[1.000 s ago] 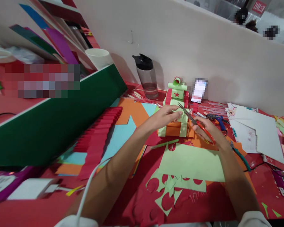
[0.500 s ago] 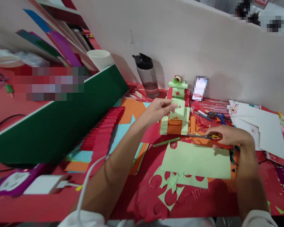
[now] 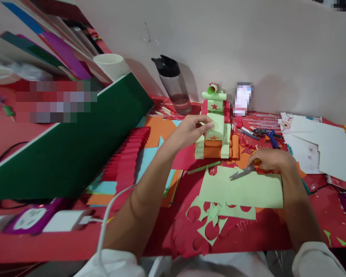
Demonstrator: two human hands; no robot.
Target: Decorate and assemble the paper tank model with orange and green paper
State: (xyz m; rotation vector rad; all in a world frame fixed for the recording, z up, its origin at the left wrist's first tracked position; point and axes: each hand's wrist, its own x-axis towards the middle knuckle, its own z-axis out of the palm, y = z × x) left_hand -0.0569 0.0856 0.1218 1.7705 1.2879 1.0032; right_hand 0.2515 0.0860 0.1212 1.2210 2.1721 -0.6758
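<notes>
My left hand [image 3: 192,130] reaches to a paper model [image 3: 216,127] built of rolled light green, orange and red paper with stars. Its fingertips are drawn together in a pinch against the model's light green upper section; whatever they hold is too small or hidden to make out. My right hand [image 3: 269,159] grips scissors [image 3: 242,173] by their yellow and orange handles. The scissor blades point left over a light green paper sheet [image 3: 242,188], which has a round notch cut at its top left. Light green scraps [image 3: 210,215] with circular holes lie in front of it.
Behind the model stand a water bottle [image 3: 174,86] and a propped phone [image 3: 243,98]. A blue glue gun [image 3: 272,136] and white sheets [image 3: 320,146] lie to the right. A long green board [image 3: 75,142] leans at left, near pleated red paper [image 3: 129,154] and a white charger [image 3: 65,221].
My left hand, which pinched a small light green paper disc, has its fingertips lower against the model. The scissors have swung down over the green sheet. The head view has shifted slightly.
</notes>
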